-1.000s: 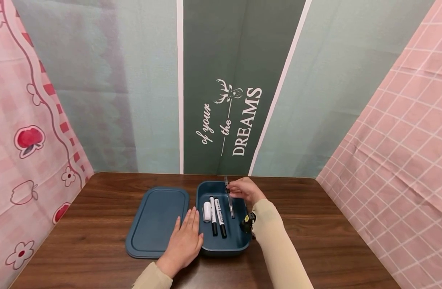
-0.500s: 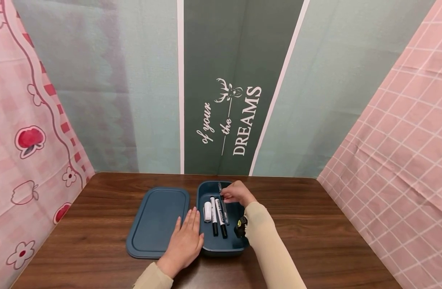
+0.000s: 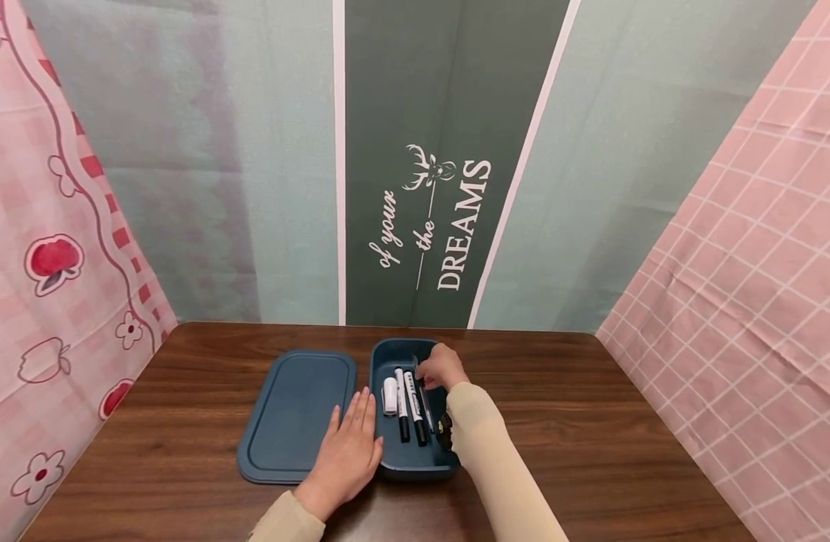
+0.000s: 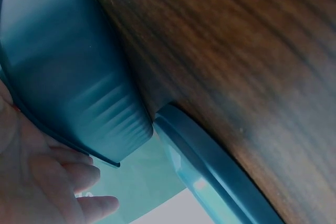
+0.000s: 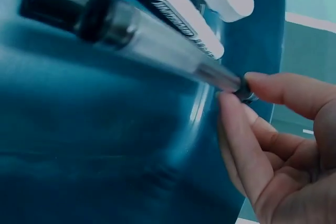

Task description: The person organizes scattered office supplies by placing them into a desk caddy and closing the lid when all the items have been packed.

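Observation:
A blue box holds two white markers with black caps, one of them the right-hand marker. Beside them lies a short white object. Inside the box's far right part, my right hand pinches the far end of a clear pen between thumb and fingertips. Its black end points toward the near side, low over the box floor in the right wrist view. My left hand lies along the box's left wall with fingers extended, touching the rim.
A matching blue lid lies flat on the wooden table, left of the box and close to it. Fabric hangings stand behind the table and on both sides. A dark device is worn on the right wrist.
My right hand has moved left and down into the box with the pen, which now lies close alongside the right-hand marker. The left hand stays in place.

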`<state>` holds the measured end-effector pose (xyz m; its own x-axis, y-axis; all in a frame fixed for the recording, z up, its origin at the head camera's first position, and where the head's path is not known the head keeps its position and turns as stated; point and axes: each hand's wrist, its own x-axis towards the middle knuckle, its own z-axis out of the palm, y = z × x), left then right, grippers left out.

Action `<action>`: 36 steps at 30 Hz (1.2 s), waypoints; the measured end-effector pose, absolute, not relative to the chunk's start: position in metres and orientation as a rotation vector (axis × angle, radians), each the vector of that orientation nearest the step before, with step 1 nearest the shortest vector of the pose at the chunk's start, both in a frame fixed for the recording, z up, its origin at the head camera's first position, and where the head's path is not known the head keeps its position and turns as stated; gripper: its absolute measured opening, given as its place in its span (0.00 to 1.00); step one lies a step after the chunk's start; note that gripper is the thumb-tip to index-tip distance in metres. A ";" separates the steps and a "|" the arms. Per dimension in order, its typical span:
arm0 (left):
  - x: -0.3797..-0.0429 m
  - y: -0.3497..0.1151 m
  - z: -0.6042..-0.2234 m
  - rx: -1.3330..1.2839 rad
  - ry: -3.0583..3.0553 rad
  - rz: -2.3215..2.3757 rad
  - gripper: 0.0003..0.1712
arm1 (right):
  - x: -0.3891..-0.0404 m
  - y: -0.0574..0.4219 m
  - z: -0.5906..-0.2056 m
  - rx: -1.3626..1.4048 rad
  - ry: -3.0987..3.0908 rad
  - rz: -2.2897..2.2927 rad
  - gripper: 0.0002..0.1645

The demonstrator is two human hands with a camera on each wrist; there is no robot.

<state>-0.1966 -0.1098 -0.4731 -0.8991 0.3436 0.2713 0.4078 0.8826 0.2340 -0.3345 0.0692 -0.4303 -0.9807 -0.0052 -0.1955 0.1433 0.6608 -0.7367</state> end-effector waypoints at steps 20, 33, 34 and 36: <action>-0.198 -0.111 -0.475 -0.576 -2.838 -0.433 0.33 | -0.325 0.059 -0.444 0.077 2.909 -0.775 0.09; -0.199 -0.111 -0.474 -0.572 -2.845 -0.432 0.33 | -0.326 0.059 -0.448 0.081 2.911 -0.809 0.09; -0.199 -0.110 -0.474 -0.572 -2.843 -0.433 0.33 | -0.325 0.059 -0.447 0.082 2.913 -0.809 0.09; -0.199 -0.110 -0.474 -0.573 -2.840 -0.435 0.33 | -0.324 0.059 -0.447 0.083 2.915 -0.804 0.10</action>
<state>-0.1987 -0.1104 -0.4740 -0.9019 0.3438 0.2616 0.4064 0.8807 0.2435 -0.3241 0.0587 -0.4466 -0.9917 0.0217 -0.1265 0.0834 0.8577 -0.5074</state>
